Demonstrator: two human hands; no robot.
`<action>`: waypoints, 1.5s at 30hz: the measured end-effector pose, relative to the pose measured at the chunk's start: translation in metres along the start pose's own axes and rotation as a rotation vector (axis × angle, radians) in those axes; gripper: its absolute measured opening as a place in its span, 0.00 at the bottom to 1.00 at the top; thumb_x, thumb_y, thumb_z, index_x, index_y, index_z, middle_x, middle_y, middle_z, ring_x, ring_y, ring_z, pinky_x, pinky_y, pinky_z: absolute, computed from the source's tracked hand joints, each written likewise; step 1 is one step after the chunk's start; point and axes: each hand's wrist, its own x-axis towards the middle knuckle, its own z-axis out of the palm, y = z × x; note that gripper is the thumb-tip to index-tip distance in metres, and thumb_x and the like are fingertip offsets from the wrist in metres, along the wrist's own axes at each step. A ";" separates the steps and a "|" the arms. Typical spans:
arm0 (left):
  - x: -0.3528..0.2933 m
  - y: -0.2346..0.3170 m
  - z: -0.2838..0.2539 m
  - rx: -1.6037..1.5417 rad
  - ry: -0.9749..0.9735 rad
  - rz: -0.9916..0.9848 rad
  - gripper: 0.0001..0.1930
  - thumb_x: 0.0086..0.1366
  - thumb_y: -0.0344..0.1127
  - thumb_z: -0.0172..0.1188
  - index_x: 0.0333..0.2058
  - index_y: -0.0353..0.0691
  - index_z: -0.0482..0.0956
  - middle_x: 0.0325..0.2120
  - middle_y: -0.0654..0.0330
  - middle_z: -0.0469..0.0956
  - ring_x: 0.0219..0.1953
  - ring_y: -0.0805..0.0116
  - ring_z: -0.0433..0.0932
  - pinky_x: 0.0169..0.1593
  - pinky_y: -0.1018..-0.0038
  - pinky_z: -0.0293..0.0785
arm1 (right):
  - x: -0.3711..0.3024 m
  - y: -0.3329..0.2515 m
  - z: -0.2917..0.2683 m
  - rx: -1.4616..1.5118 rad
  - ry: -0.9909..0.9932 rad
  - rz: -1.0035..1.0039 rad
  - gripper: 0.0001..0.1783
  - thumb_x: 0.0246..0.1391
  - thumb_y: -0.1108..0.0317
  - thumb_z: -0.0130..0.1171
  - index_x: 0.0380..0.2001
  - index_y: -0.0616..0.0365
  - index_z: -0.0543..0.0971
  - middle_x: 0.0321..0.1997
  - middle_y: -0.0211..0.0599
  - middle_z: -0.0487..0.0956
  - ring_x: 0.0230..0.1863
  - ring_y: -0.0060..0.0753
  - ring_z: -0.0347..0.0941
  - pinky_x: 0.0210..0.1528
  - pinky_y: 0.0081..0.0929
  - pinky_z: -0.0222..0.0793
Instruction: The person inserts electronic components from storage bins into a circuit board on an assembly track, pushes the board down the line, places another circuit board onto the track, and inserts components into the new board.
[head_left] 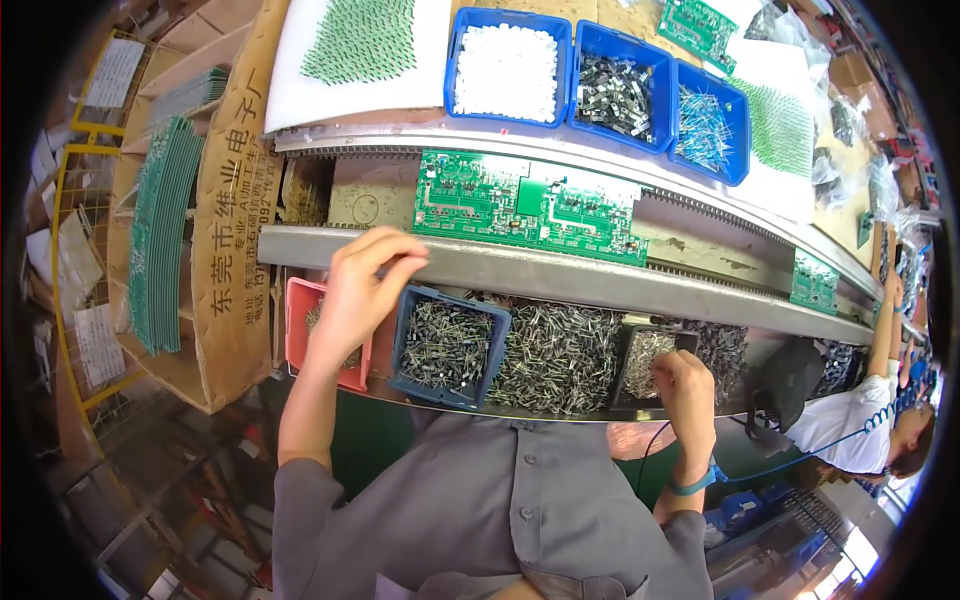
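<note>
Two hands, three near bins, three far ones

Nearest, the right hand (687, 395) reaches into a small black bin (640, 401) of pale parts, its fingers bunched; whether they grip anything is hidden. Left of it lie loose leaded parts (560, 350), a dark blue bin (437, 395) of similar parts and a red bin (297, 325). The left hand (366, 280) hovers by the metal rail (520, 268), thumb and forefinger nearly meeting, any grip unclear. Beyond the rail, one green circuit panel (530, 210) points its long axis left to right. Farthest, three blue bins (628, 45) hold white, black-and-silver and blue parts.
</note>
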 end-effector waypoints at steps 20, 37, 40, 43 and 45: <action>0.047 -0.021 0.055 0.162 -0.106 0.192 0.04 0.59 0.28 0.60 0.32 0.34 0.78 0.29 0.53 0.76 0.34 0.53 0.76 0.39 0.65 0.72 | -0.003 -0.002 -0.003 -0.034 0.039 0.027 0.08 0.43 0.81 0.55 0.30 0.63 0.78 0.25 0.44 0.72 0.30 0.48 0.71 0.33 0.39 0.67; 0.045 -0.018 0.062 0.266 -0.048 0.317 0.04 0.56 0.26 0.62 0.31 0.34 0.77 0.29 0.55 0.77 0.34 0.54 0.77 0.38 0.65 0.73 | -0.003 -0.002 -0.004 0.029 0.113 0.067 0.05 0.48 0.81 0.55 0.30 0.64 0.77 0.27 0.45 0.74 0.31 0.50 0.72 0.35 0.38 0.67; 0.045 -0.021 0.062 0.246 -0.049 0.323 0.04 0.57 0.29 0.61 0.31 0.36 0.77 0.29 0.56 0.76 0.34 0.55 0.76 0.39 0.63 0.74 | -0.004 -0.003 -0.006 -0.031 0.151 0.020 0.07 0.48 0.81 0.55 0.32 0.65 0.78 0.29 0.45 0.75 0.33 0.50 0.72 0.36 0.38 0.67; 0.045 -0.020 0.062 0.240 -0.059 0.317 0.04 0.56 0.28 0.61 0.31 0.35 0.77 0.29 0.56 0.76 0.34 0.54 0.76 0.39 0.63 0.74 | -0.006 -0.001 -0.007 -0.048 0.141 0.006 0.08 0.48 0.82 0.54 0.33 0.65 0.78 0.31 0.46 0.76 0.34 0.50 0.72 0.36 0.38 0.67; 0.045 -0.018 0.062 0.274 -0.061 0.322 0.05 0.55 0.25 0.62 0.32 0.34 0.77 0.30 0.54 0.77 0.34 0.53 0.77 0.39 0.64 0.73 | -0.008 0.001 -0.007 -0.052 0.136 0.008 0.08 0.48 0.82 0.54 0.33 0.65 0.78 0.31 0.46 0.76 0.35 0.50 0.72 0.37 0.38 0.67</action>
